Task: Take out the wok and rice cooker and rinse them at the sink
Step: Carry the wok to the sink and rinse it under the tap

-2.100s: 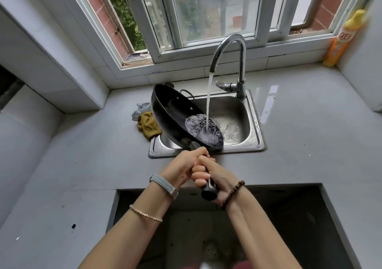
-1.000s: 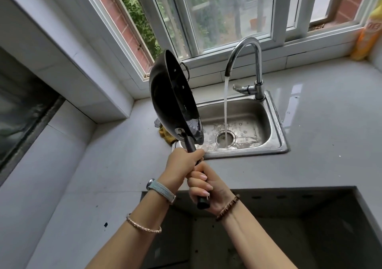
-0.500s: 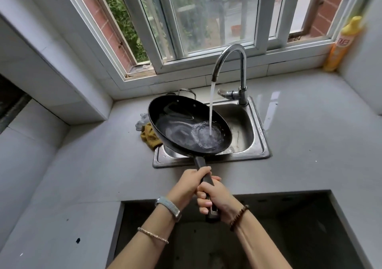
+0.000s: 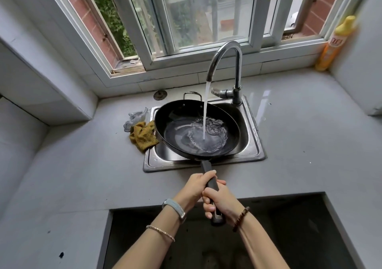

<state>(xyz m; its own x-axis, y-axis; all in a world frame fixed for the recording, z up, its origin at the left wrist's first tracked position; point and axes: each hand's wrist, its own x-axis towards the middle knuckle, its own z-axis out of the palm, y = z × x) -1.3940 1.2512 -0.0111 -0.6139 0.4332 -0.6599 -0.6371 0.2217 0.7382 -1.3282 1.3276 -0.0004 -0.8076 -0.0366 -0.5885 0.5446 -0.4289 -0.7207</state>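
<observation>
Gripping the wok (image 4: pixel 179 124) handle with left hand (image 4: pixel 196 188) and right hand (image 4: pixel 219 203), both curled tight, hiding most of it. Under running tap (image 4: pixel 237 62), covering much of sink (image 4: pixel 251 144). Grey counter (image 4: pixel 310 144); window (image 4: pixel 206 10) at 12 o'clock.

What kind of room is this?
Probably a home kitchen: a steel sink set in a counter under a window, a faucet running, and a black wok being rinsed under it.

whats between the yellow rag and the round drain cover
A silvery mesh scrubber, against the yellow rag; then bare counter up to the drain cover. Seen in the head view.
</observation>
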